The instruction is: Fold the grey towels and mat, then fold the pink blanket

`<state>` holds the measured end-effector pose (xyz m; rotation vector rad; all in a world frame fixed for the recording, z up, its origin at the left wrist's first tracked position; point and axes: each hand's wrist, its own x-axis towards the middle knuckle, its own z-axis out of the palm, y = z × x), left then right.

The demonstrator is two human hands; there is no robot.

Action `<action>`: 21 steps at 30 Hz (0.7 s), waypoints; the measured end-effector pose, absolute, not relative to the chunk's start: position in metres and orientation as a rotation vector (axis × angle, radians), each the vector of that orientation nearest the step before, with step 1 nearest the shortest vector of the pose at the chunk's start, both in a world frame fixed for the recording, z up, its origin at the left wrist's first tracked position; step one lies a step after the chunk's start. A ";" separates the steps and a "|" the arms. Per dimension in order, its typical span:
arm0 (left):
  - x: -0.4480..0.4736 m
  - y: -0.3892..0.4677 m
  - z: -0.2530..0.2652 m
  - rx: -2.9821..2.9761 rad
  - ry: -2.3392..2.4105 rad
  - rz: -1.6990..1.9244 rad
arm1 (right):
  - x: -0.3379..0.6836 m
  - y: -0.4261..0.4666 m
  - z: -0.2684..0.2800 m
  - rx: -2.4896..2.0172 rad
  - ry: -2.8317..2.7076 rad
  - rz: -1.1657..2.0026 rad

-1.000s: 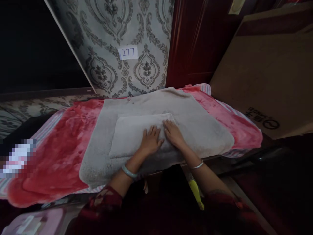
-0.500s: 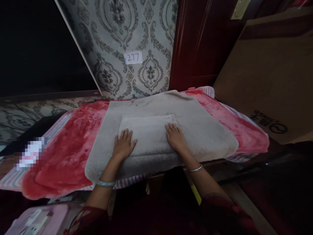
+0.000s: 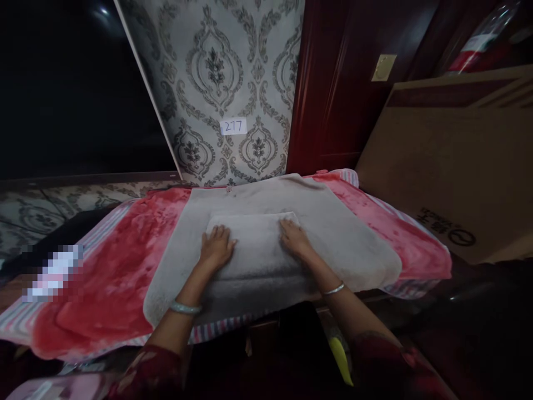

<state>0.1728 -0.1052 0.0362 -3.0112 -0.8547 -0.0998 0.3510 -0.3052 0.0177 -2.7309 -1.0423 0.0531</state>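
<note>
A folded white cloth (image 3: 254, 244), roughly rectangular, lies flat on a larger grey-beige mat (image 3: 350, 239). My left hand (image 3: 217, 247) rests flat on the cloth's left side, fingers apart and pointing away from me. On the far right corner of the cloth lies my right hand (image 3: 293, 238), its fingers stretched out and slightly bent. Neither hand grips anything. Beneath the mat spreads a red and pink plush blanket (image 3: 112, 266) with a striped edge.
A dark screen (image 3: 83, 94) stands at the back left, before patterned wallpaper with a paper label (image 3: 233, 126) reading 277. A large cardboard box (image 3: 449, 166) leans at the right by a dark red door (image 3: 328, 83). A pink item (image 3: 70, 386) sits at the lower left.
The camera view has tilted up, so the bedding appears lower. My left hand has shifted slightly inward on the cloth; my right hand's fingers have bent a little more. The cloth stays flat.
</note>
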 end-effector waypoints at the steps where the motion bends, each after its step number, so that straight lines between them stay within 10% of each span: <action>1: 0.186 -0.105 0.040 -3.049 -0.791 -0.090 | 0.357 -0.298 0.024 -2.731 -1.036 0.044; 21: 0.237 -0.042 0.020 -2.943 -1.243 -0.166 | 0.392 -0.254 -0.007 -2.609 -1.070 -0.133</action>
